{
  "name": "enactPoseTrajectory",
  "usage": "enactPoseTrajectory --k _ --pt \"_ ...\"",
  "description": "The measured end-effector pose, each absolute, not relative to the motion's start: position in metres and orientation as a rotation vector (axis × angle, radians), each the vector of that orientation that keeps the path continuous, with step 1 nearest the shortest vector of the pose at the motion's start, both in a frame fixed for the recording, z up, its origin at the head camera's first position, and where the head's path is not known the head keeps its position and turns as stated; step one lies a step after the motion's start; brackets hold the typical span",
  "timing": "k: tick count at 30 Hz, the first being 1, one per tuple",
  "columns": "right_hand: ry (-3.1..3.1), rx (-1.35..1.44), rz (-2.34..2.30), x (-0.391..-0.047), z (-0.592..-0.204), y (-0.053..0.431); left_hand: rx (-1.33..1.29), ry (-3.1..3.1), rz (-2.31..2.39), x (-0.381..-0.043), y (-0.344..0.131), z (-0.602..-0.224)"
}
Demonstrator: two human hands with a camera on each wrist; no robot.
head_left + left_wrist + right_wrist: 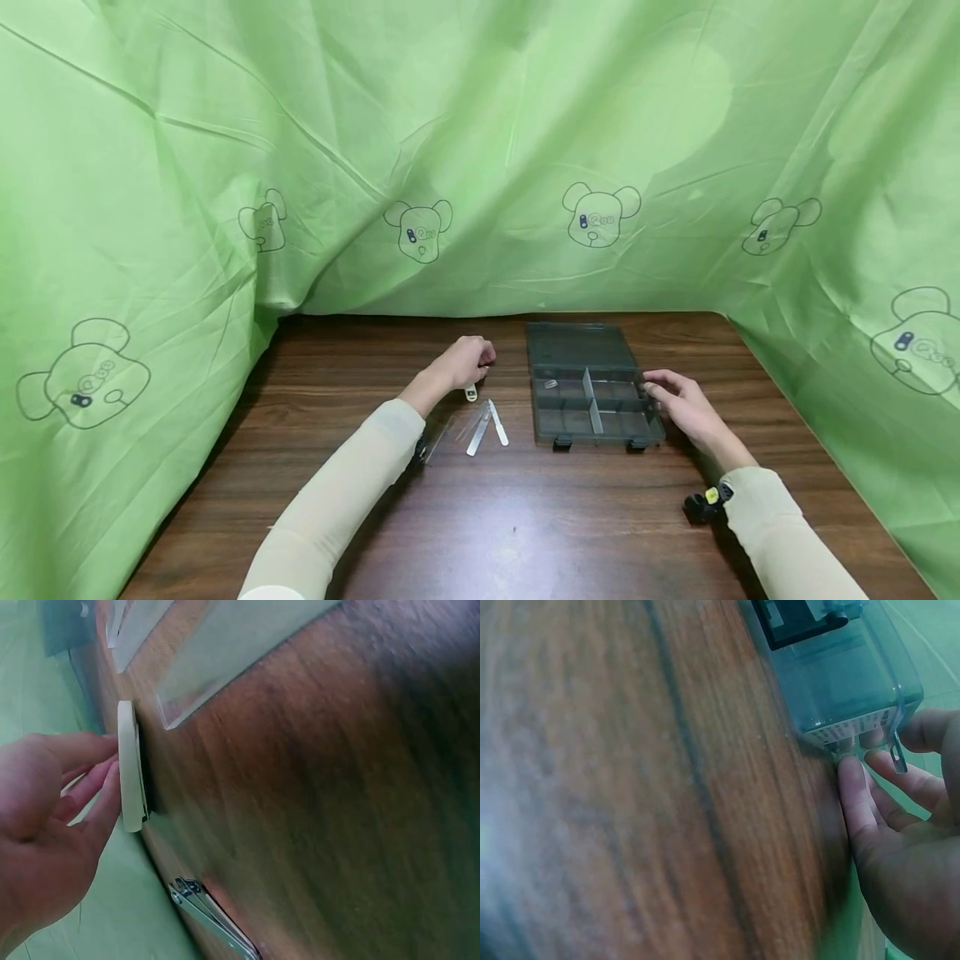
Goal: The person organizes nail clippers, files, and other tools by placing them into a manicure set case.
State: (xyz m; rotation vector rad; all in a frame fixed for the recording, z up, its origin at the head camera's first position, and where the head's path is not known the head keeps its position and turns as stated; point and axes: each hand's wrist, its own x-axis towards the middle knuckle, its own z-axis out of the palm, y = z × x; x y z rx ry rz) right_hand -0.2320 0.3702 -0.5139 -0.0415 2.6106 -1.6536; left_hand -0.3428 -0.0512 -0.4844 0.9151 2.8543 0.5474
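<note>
My left hand (467,363) is low over the table, left of the box. In the left wrist view its thumb and fingertips pinch a thin cream-coloured flat piece (130,766), whose kind I cannot tell. Metal nail clippers (214,915) lie beside it. My right hand (682,404) holds the right side of a smoky see-through compartment box (551,439). In the right wrist view the fingers curl about the box's lower corner (855,690). The box's lid (581,346) is folded back flat. A small clear piece (551,384) lies in its back left compartment.
Two slim pale strips (477,435) (498,423), like nail files, lie between the left forearm and the box. A clear flat sheet or sleeve (442,440) lies partly under that forearm. Green cloth (510,275) hangs behind and along both sides of the wooden table (570,517).
</note>
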Motion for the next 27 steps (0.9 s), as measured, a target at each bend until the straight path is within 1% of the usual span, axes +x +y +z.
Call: enactPoseTrajectory --k 16,21,27 --pt "2.612 -0.038 -1.658 -0.229 -0.512 0.368 0.934 2.838 0.582 -0.344 -0.053 -0.491" --pt "2.625 -0.021 -1.633 -0.229 -0.512 0.369 1.016 2.816 0.655 -0.339 -0.046 -0.487" --pt "2.628 -0.031 -1.632 -0.230 -0.512 0.369 1.156 2.768 0.786 -0.329 -0.024 -0.469"
